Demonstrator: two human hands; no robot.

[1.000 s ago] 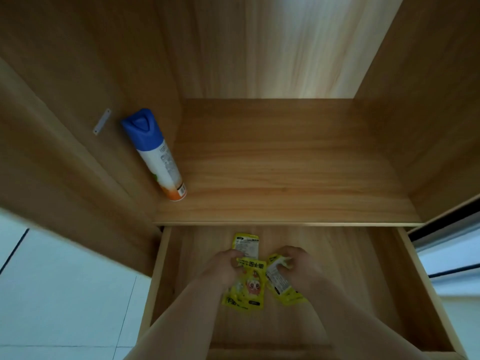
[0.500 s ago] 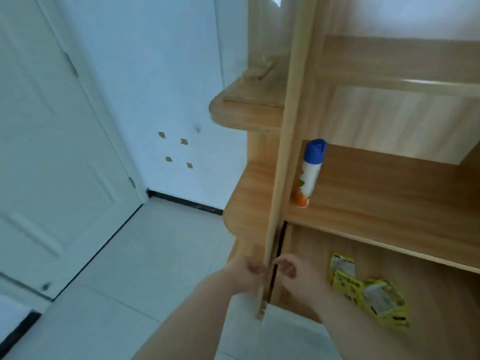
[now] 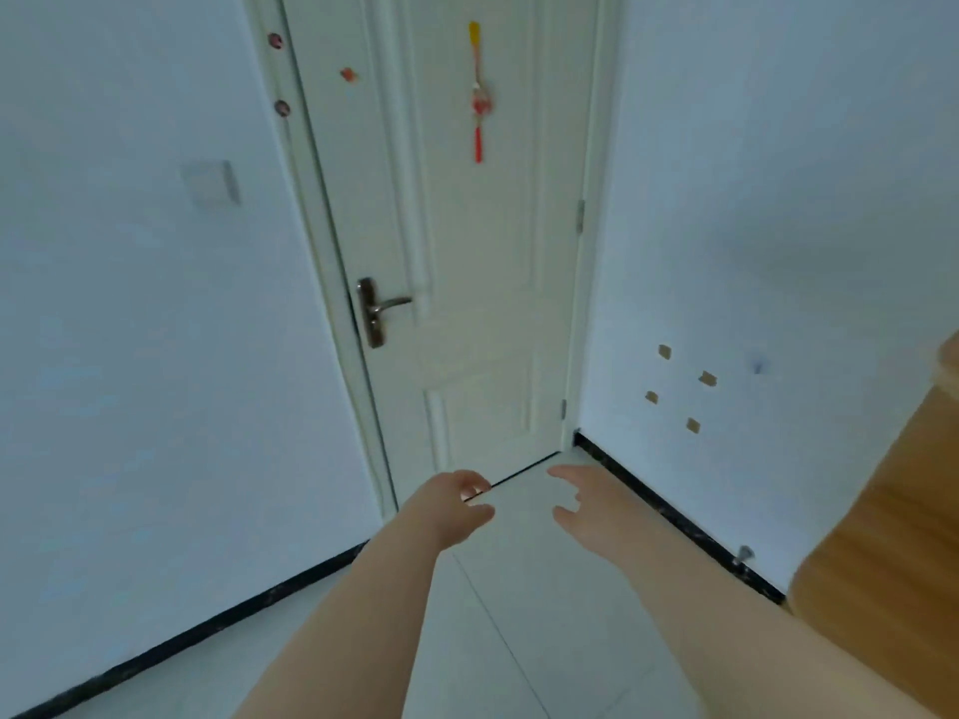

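Obs. 1: Both arms are held out forward, side by side, over the floor tiles (image 3: 545, 589). Left hand (image 3: 451, 503): fingers loosely curled toward the thumb, nothing between them. Right hand (image 3: 586, 511): fingers spread and relaxed, palm turned inward, also empty. The 2 hands are near each other but not touching.

Obs. 2: The nearest thing ahead is the white door (image 3: 467, 303), at 12 o'clock from the hands, closed in its frame. Its lever handle (image 3: 386, 306) sits at 11 o'clock, well above and apart from both hands. A red tassel ornament (image 3: 478, 96) hangs high on the panel.

Obs. 3: The black skirting (image 3: 674, 516) runs from the door's foot toward 4 o'clock, and a small doorstop (image 3: 744, 552) stands just in front of it. 4 tan squares (image 3: 706, 378) mark the wall at 2 o'clock. A wooden cabinet (image 3: 882, 537) closes off the 3 o'clock edge. A light switch (image 3: 213, 184) is at 10 o'clock.

Judgement: Empty, slack hands held at this low height suggest transit, not a grasp. If the door is the goal, the lever lies closer to the left hand, which must rise to it.
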